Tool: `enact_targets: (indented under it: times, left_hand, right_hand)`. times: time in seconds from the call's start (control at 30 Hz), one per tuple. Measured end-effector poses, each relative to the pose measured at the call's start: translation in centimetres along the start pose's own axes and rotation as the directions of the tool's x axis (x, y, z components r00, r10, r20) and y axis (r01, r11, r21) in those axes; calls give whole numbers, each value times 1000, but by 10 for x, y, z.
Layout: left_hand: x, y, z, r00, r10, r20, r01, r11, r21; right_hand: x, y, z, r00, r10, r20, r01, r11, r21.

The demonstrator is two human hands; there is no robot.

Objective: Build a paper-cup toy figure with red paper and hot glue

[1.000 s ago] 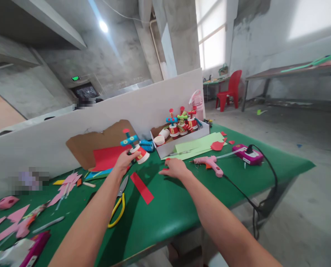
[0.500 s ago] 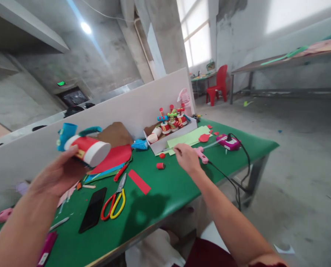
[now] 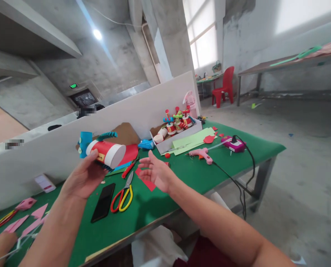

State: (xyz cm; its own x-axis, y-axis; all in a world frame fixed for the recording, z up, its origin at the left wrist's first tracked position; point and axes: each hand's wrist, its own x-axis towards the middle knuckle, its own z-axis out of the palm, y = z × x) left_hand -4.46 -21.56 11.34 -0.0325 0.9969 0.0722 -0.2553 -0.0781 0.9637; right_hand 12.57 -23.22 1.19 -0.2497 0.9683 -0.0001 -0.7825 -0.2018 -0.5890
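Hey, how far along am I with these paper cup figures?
Done: several finished figures stand in the white box. In hand: your left hand holds one more cup figure on its side; the right hand is open and empty beside it. Left, probably: the red strip, scissors and glue gun lie on the table.

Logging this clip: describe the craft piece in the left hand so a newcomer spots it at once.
Above the green table, before the white divider, the left hand holds a red paper-cup figure on its side. Unlike the figures standing in the white box, it is airborne, white base toward the camera.
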Motion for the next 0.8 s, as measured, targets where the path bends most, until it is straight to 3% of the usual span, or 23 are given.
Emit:
enact_targets:
  times: [0.17, 0.27, 0.4, 0.47, 0.53, 0.6, 0.63, 0.7, 0.77, 0.8]
  left_hand:
    - [7, -13, -5, 999, 24, 24, -24, 1000, 9]
    - [12, -21, -8, 999, 18, 43, -19, 999, 27]
    - [19, -30, -10, 998, 47, 34, -49, 997, 51]
    - [23, -31, -13, 998, 62, 13, -63, 997, 39]
    - [29, -29, -18, 998, 56, -38, -55, 998, 9]
    - [33, -23, -24, 996, 32, -85, -33, 999, -16]
    - [34, -19, -27, 995, 18, -98, -21, 999, -26]
    - [36, -10, -33, 995, 1, -101, -6, 999, -51]
    - [35, -2, -38, 995, -8, -94, 1, 997, -83]
    - [35, 1, -39, 996, -13, -89, 4, 995, -99]
  right_hand:
    - [11, 6, 34, 989, 106, 100, -119, 983, 143]
    - [17, 16, 44, 991, 122, 58, -129, 979, 160]
    - [21, 27, 47, 998, -53, -34, 56, 993, 103]
    - [14, 27, 42, 978, -208, 1, 208, 977, -36]
    - [-3, 25, 33, 942, -313, 122, 334, 909, -251]
    - [-29, 23, 16, 909, -271, 316, 403, 762, -506]
    - [-44, 24, 5, 887, -173, 429, 427, 662, -616]
    - [-72, 30, -23, 784, 132, 607, 510, 422, -750]
    - [-95, 39, -55, 702, 425, 571, 587, 109, -802]
    - [-103, 42, -70, 703, 520, 485, 607, -83, -790]
